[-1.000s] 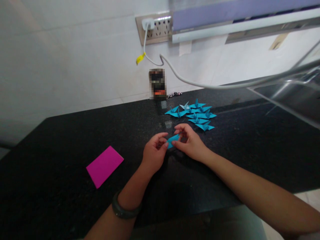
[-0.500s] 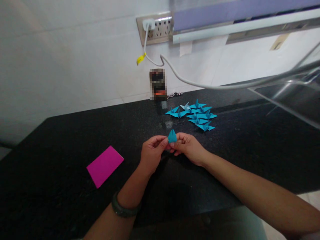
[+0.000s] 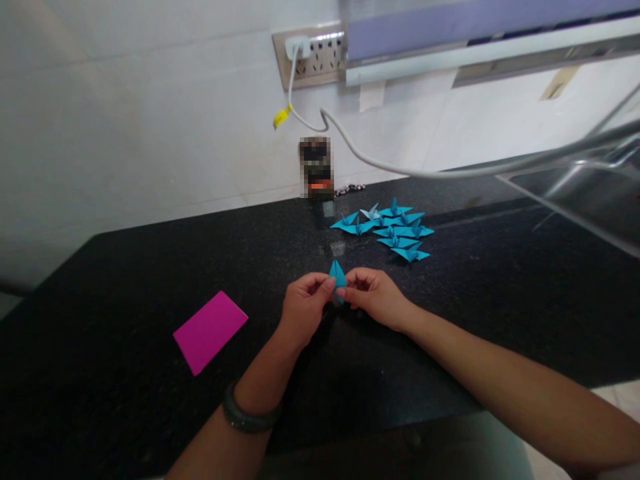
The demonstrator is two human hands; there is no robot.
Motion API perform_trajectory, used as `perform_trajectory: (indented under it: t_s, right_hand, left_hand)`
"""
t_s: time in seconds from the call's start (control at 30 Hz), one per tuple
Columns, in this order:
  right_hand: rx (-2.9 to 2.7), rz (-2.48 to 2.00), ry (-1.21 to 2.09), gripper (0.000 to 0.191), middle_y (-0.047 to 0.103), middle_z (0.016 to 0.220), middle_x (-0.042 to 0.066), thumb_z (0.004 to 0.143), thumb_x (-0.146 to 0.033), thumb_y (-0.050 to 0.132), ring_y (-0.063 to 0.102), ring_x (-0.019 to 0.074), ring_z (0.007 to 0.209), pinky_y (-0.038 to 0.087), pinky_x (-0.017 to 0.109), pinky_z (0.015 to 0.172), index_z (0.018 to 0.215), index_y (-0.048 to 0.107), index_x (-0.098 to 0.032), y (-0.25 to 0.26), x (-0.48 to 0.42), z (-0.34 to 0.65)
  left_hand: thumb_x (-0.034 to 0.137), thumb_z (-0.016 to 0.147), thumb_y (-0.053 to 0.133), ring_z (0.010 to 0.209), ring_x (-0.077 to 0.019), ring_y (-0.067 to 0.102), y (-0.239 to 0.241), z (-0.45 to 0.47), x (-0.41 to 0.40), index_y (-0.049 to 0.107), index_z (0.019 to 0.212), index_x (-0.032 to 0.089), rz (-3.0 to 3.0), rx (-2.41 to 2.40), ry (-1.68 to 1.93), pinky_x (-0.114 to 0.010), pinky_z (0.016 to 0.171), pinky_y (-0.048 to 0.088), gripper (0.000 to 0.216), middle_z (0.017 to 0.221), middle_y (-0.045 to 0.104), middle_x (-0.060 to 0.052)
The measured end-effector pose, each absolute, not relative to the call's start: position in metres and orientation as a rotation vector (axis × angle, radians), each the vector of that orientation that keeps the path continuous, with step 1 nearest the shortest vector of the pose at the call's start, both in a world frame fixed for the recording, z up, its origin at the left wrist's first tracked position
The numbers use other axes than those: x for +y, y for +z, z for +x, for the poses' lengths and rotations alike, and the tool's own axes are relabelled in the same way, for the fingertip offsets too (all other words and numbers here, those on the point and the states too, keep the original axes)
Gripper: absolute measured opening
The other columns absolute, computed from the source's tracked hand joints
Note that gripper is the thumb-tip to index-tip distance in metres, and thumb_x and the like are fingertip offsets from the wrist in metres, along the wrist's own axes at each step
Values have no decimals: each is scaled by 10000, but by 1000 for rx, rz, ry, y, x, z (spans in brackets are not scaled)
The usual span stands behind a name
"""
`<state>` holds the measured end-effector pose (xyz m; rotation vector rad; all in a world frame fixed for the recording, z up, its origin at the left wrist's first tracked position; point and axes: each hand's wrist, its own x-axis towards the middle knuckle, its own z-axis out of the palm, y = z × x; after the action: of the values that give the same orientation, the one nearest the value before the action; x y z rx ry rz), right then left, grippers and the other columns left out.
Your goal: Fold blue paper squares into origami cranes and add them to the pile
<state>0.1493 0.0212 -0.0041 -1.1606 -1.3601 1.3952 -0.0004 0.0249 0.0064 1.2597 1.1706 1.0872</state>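
A small piece of folded blue paper (image 3: 338, 275), pointed at the top, is held up just above the dark counter. My left hand (image 3: 307, 303) pinches its left edge between thumb and fingers. On the other side my right hand (image 3: 376, 297) grips it, the thumb lying across its lower part. The lower end of the paper is partly covered by the thumbs. Beyond my hands, to the right, several blue paper cranes (image 3: 400, 230) stand close together, with one pale blue crane (image 3: 371, 213) among them.
A stack of magenta paper (image 3: 210, 333) lies on the black counter (image 3: 125, 280) at the left. Against the tiled wall leans a blurred-out object (image 3: 317, 167), with a beaded string (image 3: 350, 190) beside it. A white cable (image 3: 400, 167) runs from the socket (image 3: 320, 57) toward the right.
The folded blue paper has turned a little and now shows as a longer, narrower shape, slightly farther left. Both hands keep hold of it; my right thumb and fingers have shifted left.
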Motion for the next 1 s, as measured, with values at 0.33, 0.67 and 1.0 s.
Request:
perform_trajectory:
  t_s: [0.33, 0.67, 1.0]
  right_hand:
    - [-1431, -1203, 1221, 281, 506, 495, -34, 671, -403, 667, 416, 67, 465, 326, 208, 459, 590, 606, -140, 7, 18, 154]
    - [-1277, -1071, 1360, 311, 600, 671, -12, 683, -395, 661, 488, 63, 492, 425, 197, 461, 876, 624, -154, 10, 24, 156]
    - [-1184, -1019, 1556, 265, 579, 577, -36, 644, -357, 708, 505, 53, 467, 447, 195, 473, 767, 620, -140, 6, 25, 161]
  left_hand:
    - [331, 693, 670, 565, -100, 530, 9, 1, 23, 653, 716, 152, 1242, 1119, 1086, -231, 576, 429, 181, 623, 620, 11]
    - [406, 711, 646, 432, -51, 373, 9, 0, 23, 593, 672, 143, 1163, 1080, 968, -184, 415, 287, 272, 498, 452, 59]
    - [410, 690, 665, 379, -25, 312, 8, 0, 23, 583, 683, 138, 1107, 988, 875, -173, 373, 205, 284, 475, 442, 67]
